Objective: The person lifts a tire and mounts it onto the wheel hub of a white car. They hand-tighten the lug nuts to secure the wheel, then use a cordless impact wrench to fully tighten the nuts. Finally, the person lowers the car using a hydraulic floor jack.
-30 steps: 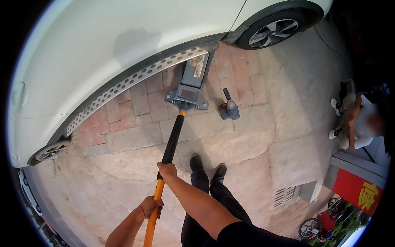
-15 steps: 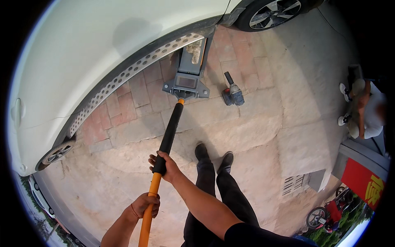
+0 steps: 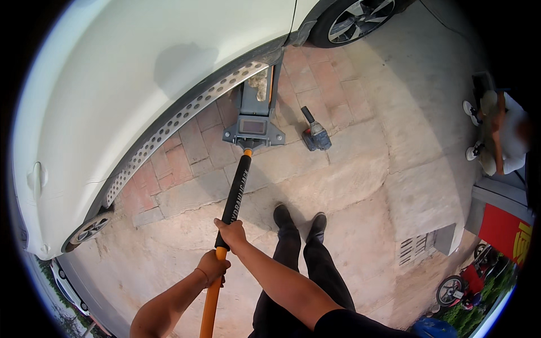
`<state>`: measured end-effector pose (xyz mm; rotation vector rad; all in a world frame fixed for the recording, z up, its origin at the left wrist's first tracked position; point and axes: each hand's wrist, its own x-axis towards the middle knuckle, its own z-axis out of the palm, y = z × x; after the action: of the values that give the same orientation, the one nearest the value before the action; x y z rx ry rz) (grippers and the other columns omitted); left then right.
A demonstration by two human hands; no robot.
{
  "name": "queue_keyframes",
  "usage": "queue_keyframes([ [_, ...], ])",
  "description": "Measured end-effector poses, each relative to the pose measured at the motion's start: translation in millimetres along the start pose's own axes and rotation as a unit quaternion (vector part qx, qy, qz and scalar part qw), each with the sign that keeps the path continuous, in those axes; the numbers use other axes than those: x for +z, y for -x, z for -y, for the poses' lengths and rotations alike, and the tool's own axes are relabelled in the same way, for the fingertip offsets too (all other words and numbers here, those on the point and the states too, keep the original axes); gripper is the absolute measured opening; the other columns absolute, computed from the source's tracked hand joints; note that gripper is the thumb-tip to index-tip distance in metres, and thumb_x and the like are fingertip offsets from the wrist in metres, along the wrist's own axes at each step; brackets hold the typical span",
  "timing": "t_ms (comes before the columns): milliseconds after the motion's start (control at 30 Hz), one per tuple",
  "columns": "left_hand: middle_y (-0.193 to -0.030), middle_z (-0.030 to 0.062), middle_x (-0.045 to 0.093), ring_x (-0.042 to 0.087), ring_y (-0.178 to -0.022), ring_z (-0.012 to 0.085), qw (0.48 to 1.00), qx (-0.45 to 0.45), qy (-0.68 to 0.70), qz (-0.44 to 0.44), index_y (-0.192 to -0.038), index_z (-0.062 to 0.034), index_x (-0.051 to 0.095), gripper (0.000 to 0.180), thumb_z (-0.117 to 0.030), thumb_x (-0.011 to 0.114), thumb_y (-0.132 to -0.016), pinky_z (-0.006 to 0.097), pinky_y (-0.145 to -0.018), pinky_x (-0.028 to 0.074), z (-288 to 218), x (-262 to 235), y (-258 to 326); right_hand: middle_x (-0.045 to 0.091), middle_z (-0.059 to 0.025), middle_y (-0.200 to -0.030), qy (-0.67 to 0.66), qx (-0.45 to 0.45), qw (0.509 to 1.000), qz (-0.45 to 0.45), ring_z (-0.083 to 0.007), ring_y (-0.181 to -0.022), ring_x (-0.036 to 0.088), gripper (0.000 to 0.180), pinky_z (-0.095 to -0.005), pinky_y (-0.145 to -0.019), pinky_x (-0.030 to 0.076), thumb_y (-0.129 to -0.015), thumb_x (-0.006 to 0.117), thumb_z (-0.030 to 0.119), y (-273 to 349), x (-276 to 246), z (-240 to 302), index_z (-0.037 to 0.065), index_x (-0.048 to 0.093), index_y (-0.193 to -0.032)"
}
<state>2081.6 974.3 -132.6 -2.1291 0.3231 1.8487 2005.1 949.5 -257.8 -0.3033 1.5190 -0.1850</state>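
Observation:
A grey floor jack (image 3: pixel 252 134) extends under the side of a white car (image 3: pixel 129 73), its front part hidden beneath the perforated metal side step (image 3: pixel 186 112). From its near end a long orange handle (image 3: pixel 209 312) with a black foam sleeve (image 3: pixel 237 188) slants toward me. My left hand (image 3: pixel 212 266) is closed around the bare orange part, just below the sleeve. Higher up, my right hand (image 3: pixel 230 234) wraps the sleeve's lower end, thumb along the top. A cordless impact wrench (image 3: pixel 316 134) lies on the ground right of the jack, out of reach of both hands.
My feet (image 3: pixel 283 216) stand right of the handle on uneven concrete. Red paving bricks (image 3: pixel 194 138) border the car. Its wheels (image 3: pixel 360 22) show at the top and lower left. Another person (image 3: pixel 501 132) is at the right, with a red motorcycle (image 3: pixel 468 284) lower down.
My left hand has come up the handle, closer to my right hand. Pale lettering now shows on the sleeve, hidden before. The whole view has shifted slightly; the wrench lies still.

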Motion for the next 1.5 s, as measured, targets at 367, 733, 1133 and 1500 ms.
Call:
queue_keyframes([
  [367, -0.073, 0.0081, 0.056, 0.057, -0.053, 0.0236, 0.978, -0.016, 0.159, 0.136, -0.101, -0.0076, 0.053, 0.022, -0.019, 0.066, -0.088, 0.041, -0.052, 0.052, -16.8, -21.4, 18.8, 0.06, -0.0053, -0.074, -0.35, -0.007, 0.919, 0.179, -0.019, -0.064, 0.065, 0.04, -0.0335, -0.056, 0.055, -0.089, 0.071, 0.041, 7.8, -21.0, 8.8, 0.003, 0.058, -0.089],
  [733, -0.075, 0.0096, 0.056, 0.058, -0.052, 0.0233, 0.993, 0.008, -0.07, -0.096, -0.092, -0.0012, 0.056, 0.032, -0.023, 0.076, -0.082, 0.043, -0.046, 0.052, -68.7, 7.5, -1.3, 0.063, -0.0154, -0.109, -0.205, -0.033, 0.941, 0.269, -0.0226, -0.094, 0.065, 0.071, -0.0359, -0.076, 0.057, -0.093, 0.059, 0.06, -2.5, -55.5, -18.5, -0.005, 0.054, -0.124],
  [1133, -0.073, 0.0078, 0.056, 0.058, -0.054, 0.022, 0.993, 0.019, 0.089, 0.07, -0.093, -0.0046, 0.056, 0.025, -0.028, 0.065, -0.088, 0.038, -0.047, 0.052, -57.7, 50.3, 3.4, 0.066, -0.01, -0.1, -0.463, 0.055, 0.816, 0.341, -0.0209, -0.093, 0.065, 0.047, -0.0367, -0.086, 0.054, -0.094, 0.065, 0.043, 29.1, -90.0, -24.7, 0.001, 0.056, -0.113],
  [1500, -0.082, 0.012, 0.06, 0.062, -0.058, 0.027, 0.988, 0.08, -0.099, -0.087, -0.109, 0.0012, 0.052, 0.043, -0.02, 0.074, -0.079, 0.044, -0.054, 0.058, -71.6, 83.0, 1.4, 0.064, -0.0057, -0.096, -0.375, 0.009, 0.864, 0.335, -0.016, -0.085, 0.063, 0.046, -0.0299, -0.074, 0.053, -0.091, 0.069, 0.045, 27.4, -109.8, -36.9, 0.004, 0.06, -0.11],
])
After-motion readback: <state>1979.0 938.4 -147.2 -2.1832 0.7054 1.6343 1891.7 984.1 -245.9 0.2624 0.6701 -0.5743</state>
